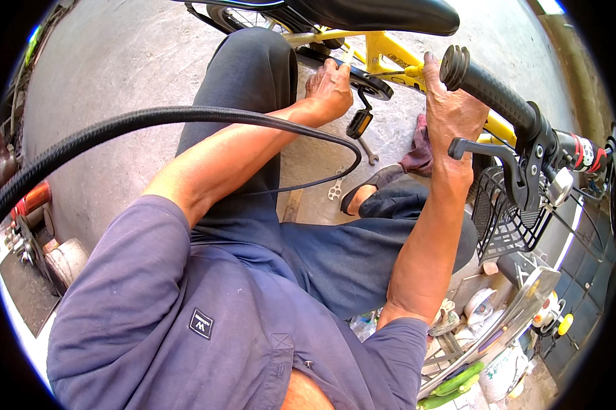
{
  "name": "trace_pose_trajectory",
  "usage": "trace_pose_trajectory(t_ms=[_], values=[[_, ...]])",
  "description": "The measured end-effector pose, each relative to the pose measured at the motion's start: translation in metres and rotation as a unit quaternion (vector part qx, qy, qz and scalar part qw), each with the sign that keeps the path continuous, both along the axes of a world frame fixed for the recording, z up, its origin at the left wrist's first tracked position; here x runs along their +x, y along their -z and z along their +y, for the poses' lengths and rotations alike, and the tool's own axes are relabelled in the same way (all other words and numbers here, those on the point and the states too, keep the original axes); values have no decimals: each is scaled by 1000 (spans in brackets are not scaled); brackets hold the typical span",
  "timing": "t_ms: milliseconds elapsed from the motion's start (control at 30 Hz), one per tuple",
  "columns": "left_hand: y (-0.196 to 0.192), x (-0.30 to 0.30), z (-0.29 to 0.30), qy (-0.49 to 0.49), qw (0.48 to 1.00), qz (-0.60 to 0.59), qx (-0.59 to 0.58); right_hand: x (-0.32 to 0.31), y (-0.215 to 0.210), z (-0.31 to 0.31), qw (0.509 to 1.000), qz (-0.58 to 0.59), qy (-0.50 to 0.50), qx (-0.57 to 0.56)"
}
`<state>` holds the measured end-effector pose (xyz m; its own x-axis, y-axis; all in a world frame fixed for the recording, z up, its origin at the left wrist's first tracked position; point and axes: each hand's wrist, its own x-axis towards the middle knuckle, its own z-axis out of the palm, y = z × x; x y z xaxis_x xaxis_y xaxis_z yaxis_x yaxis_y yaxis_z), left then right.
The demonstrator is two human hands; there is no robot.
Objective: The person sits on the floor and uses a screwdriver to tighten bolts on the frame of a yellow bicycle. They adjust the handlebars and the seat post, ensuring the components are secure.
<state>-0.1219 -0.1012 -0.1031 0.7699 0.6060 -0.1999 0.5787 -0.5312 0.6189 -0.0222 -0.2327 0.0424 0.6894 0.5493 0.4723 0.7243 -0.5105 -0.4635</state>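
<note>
A yellow bicycle frame [384, 51] stands in front of me, below its black saddle [390, 15]. My left hand [330, 90] is closed by the black chain guard [377, 87], fingers curled; whatever they pinch is hidden. Just beneath hangs a pedal [360, 124] with amber reflectors. My right hand [453, 109] wraps round the front part of the frame, thumb up, its fingertips out of sight. Close above that hand is the black handlebar grip [489, 92], with a brake lever [489, 153] beside my wrist.
An open-end wrench [370, 153] and a flat multi-hole spanner [336, 186] lie on the concrete near my foot. A dark red cloth [418, 147] is close by. The black basket [502, 212] sits right of my knee. A thick black cable [116, 121] arcs across the view.
</note>
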Motion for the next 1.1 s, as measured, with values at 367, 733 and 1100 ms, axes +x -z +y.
trace_pose_trajectory(t_ms=[367, 733, 1100], values=[[3, -4, 2, 107, 986, 22, 124, -7, -6, 2, 998, 0, -67, -2], [-3, -6, 1, 121, 987, 30, 98, 2, 0, -6, 998, 26, -59, -9], [-3, -5, -1, 120, 987, 36, 100, 18, 12, -14, 998, 66, 12, 21]])
